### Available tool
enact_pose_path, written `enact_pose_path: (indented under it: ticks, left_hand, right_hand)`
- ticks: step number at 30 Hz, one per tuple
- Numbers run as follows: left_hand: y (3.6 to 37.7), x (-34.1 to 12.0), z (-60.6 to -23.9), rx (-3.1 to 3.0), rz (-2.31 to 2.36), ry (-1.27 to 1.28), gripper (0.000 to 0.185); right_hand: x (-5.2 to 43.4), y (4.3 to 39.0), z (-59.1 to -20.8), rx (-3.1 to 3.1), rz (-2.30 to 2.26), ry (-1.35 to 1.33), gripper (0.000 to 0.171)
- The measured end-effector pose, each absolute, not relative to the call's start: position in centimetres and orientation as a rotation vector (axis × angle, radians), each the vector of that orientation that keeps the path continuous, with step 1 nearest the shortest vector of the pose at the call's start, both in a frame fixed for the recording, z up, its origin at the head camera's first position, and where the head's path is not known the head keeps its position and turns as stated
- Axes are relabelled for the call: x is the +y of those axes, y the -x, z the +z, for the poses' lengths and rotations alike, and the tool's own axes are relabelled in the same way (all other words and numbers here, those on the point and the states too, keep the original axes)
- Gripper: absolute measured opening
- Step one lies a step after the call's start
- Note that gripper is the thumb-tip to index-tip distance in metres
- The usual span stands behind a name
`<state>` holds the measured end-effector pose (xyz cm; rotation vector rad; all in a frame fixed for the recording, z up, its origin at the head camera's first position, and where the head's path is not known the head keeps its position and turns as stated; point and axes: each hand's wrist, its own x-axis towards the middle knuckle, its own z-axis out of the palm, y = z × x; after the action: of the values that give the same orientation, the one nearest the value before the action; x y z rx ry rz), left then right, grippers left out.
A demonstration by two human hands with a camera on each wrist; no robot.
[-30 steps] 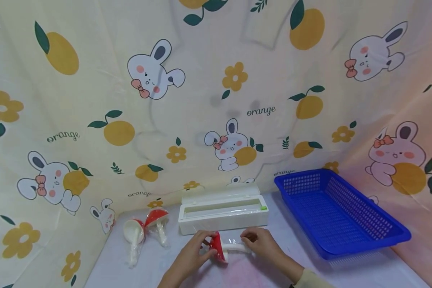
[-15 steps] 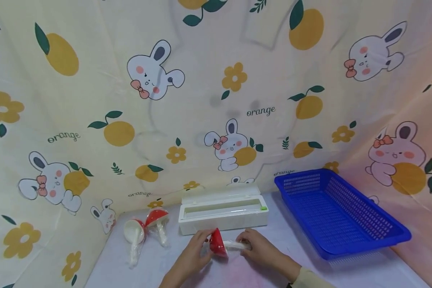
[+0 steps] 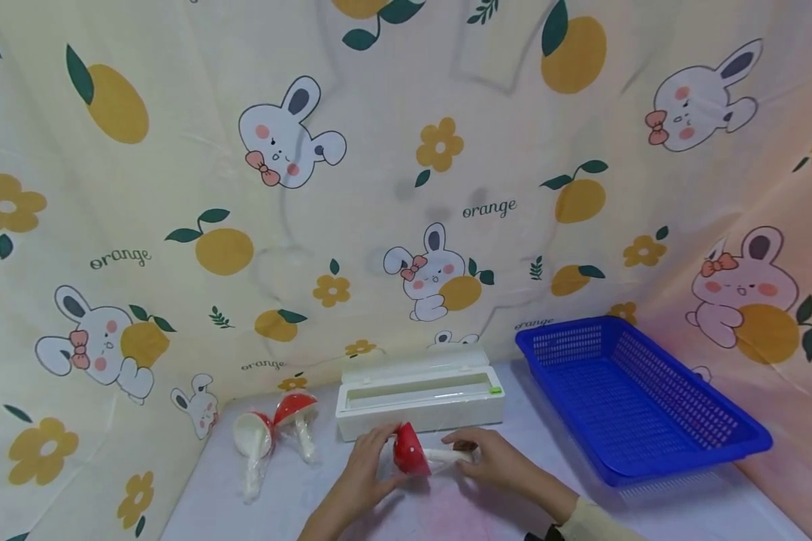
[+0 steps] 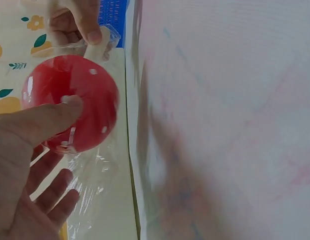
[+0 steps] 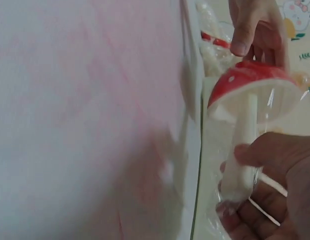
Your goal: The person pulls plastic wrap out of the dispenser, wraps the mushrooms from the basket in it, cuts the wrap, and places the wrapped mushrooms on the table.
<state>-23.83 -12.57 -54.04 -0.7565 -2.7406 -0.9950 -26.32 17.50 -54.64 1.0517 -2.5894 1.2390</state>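
Observation:
Between my hands is a toy mushroom (image 3: 411, 451) with a white-dotted red cap and a white stem, covered in clear plastic film. My left hand (image 3: 362, 473) holds it by the cap; in the left wrist view the thumb (image 4: 55, 117) presses on the red dome while the other fingers curve below. The stem (image 5: 245, 130) is pinched near its end by my right hand (image 3: 497, 458), its thumb on top and the fingers beneath. Loose film (image 4: 92, 175) hangs below the cap in the left wrist view.
A white cling film box (image 3: 419, 413) with its lid up stands just behind the hands. Two more film-wrapped mushrooms (image 3: 250, 436) lie at the left of the white-covered table (image 3: 203, 511). A blue plastic basket (image 3: 677, 466) sits at the right, and a printed curtain (image 3: 365, 210) surrounds the table.
My right hand has gone from pinching film beside the stem to gripping the stem end. The mushroom has risen slightly and turned, showing more of the cap's top.

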Motion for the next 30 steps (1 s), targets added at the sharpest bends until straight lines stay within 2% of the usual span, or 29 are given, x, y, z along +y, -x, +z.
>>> enact_pose_path:
  ticks: [3, 10, 19, 26, 30]
  left_hand:
    - [23.9, -12.4, -54.0, -2.72, -1.058, 0.719, 0.098]
    - [24.4, -12.1, -53.7, -2.614, -0.979, 0.747, 0.099]
    - [25.2, -11.7, -53.5, -2.591, -0.918, 0.67, 0.092]
    - [25.6, -11.6, -52.8, -2.597, -0.963, 0.65, 0.081]
    - [25.9, -11.6, -52.4, -2.61, -1.012, 0.657, 0.078]
  right_hand:
    - [17.8, 26.2, -54.5, -2.539, 1.316, -1.067, 0.04]
    - [18.1, 26.6, -54.0, -2.448, 1.355, -1.123, 0.036]
    - [18.4, 26.9, -52.8, -2.39, 1.305, -1.232, 0.015]
    - [18.1, 26.7, -52.3, -2.358, 1.289, -1.221, 0.018]
    - [18.0, 26.5, -52.2, -2.37, 1.299, -1.174, 0.028]
